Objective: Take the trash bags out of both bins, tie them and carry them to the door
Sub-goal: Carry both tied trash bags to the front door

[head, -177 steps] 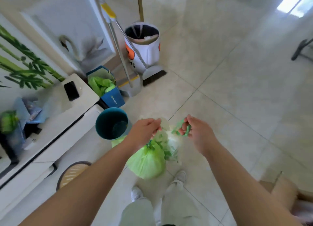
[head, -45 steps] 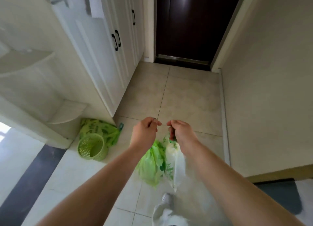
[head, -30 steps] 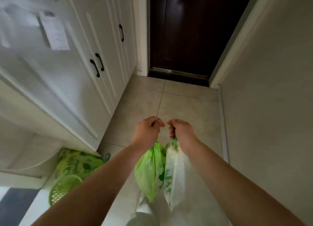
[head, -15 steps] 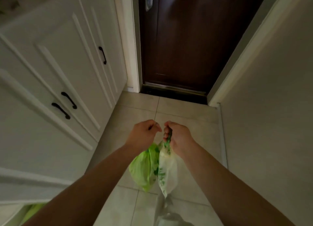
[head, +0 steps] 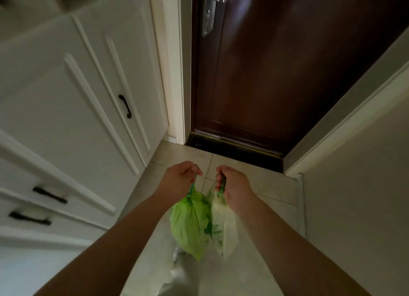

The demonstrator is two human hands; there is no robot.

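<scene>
One head-worn view looks forward and down, close over both forearms; it faces the dark door (head: 276,74).

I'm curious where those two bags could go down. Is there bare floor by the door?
Yes. Bare tile lies between the dark door, the white cabinet and the right wall. The left hand holds the green bag, the right hand the pale bag; it is crowded only beneath them, by the person's legs.

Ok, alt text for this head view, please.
Two bare hands each hold a tied trash bag above the tiled floor: left hand the green bag, right hand the pale bag. A closed dark door is just ahead, white cabinets on the left.
</scene>
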